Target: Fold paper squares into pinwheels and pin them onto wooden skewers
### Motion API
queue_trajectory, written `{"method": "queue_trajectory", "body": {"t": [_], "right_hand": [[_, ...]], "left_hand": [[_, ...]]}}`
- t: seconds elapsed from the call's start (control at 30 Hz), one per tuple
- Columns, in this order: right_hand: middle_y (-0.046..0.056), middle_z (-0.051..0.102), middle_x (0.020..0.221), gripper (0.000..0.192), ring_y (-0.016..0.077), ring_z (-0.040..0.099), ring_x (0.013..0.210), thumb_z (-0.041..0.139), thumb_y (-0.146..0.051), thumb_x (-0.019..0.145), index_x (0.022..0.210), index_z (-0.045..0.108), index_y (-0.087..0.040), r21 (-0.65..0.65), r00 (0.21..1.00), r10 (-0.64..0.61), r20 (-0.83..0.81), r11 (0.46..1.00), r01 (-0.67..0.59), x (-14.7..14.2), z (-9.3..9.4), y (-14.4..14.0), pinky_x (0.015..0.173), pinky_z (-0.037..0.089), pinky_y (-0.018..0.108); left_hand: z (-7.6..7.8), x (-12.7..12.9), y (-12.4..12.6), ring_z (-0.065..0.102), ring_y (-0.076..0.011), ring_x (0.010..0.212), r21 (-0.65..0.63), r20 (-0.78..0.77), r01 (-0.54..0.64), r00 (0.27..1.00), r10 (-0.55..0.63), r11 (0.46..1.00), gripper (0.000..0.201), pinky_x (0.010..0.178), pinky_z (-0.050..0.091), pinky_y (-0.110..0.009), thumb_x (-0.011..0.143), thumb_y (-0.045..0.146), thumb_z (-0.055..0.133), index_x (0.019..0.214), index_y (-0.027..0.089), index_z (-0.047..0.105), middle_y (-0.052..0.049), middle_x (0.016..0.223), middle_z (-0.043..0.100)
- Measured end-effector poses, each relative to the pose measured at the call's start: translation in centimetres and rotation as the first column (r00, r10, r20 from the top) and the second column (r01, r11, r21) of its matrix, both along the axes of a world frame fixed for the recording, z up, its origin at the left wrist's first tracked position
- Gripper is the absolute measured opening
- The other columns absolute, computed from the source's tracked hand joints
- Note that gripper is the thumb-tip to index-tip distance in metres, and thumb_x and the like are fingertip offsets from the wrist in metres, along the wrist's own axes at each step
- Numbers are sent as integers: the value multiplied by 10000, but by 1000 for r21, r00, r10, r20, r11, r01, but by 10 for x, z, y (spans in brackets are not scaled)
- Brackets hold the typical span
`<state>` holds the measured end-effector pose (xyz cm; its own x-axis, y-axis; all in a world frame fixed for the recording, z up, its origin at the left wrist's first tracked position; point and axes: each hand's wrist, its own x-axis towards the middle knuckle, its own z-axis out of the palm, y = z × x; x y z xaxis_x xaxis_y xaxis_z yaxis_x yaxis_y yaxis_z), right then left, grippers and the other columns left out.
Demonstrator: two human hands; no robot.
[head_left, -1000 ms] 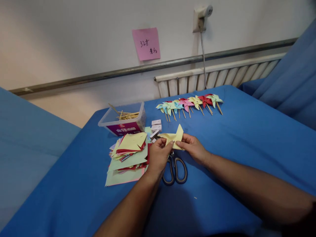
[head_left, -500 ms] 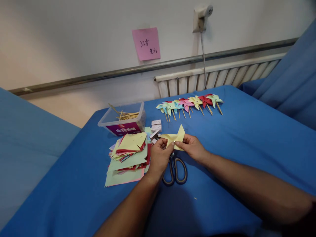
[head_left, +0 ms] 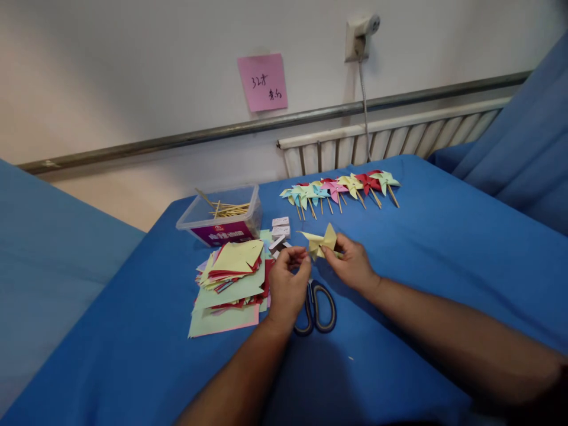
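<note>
A folded yellow paper pinwheel (head_left: 327, 239) is pinched between the thumb and fingers of my right hand (head_left: 352, 263). It has no stick on it that I can see. Just left of it, apart from the paper, is my left hand (head_left: 290, 278), its fingers curled and thumb tip near the index finger. Whatever those fingertips may hold is too small to make out. Below the hands lie scissors (head_left: 326, 307) with dark handles, their blades partly hidden. Small white boxes (head_left: 280, 228) sit beyond my left hand, one of them open beside it.
To the left, cut paper squares (head_left: 235, 257) lie stacked on larger green sheets (head_left: 222, 322). Behind them stands a clear plastic tub (head_left: 222, 228) of wooden sticks. Finished pinwheels (head_left: 335, 188) on sticks form a row at the back of the blue-covered table (head_left: 421, 254).
My left hand has let go of the yellow pinwheel and drawn slightly left and down. The right hand has tilted the pinwheel and moved it a little to the right.
</note>
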<state>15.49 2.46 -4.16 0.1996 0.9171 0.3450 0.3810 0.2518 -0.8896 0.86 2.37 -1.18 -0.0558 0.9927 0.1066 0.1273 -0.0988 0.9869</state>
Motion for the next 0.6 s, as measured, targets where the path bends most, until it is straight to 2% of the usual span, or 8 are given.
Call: {"method": "queue_trajectory", "body": {"t": [0.13,0.27,0.4,0.6], "right_hand": [[25,607,724,95,175,552,701,513,-221,850,773,563,-193,180,922,-52,383,984,-19,4,11,-6,680,399,297],[59,631,784,102,208,550,762,489,-186,866,847,589,-181,217,792,-77,605,974,-71,2,18,-9,722,383,337],[97,654,931,168,239,560,867,485,-215,889,991,609,-166,201,739,-39,673,971,-131,-2,20,-12,774,400,372],[143,613,1135,367,280,542,1014,507,-266,877,1221,549,-146,155,753,74,654,961,-229,-7,22,-20,851,440,439]], "left_hand": [[-2,6,-8,645,-184,864,-24,40,153,988,-152,988,238,834,485,-321,752,239,659,980,175,680,-84,957,705],[-1,10,-11,650,-190,931,-52,146,161,978,-152,986,261,887,473,-325,726,212,672,985,180,685,-81,1008,707],[-2,8,-6,648,-194,915,-141,267,167,955,-125,976,322,882,473,-330,667,197,710,985,165,675,-74,970,708],[-8,3,2,642,-186,914,-135,390,184,913,-118,974,355,867,465,-304,657,254,752,987,160,660,-64,963,706]]}}
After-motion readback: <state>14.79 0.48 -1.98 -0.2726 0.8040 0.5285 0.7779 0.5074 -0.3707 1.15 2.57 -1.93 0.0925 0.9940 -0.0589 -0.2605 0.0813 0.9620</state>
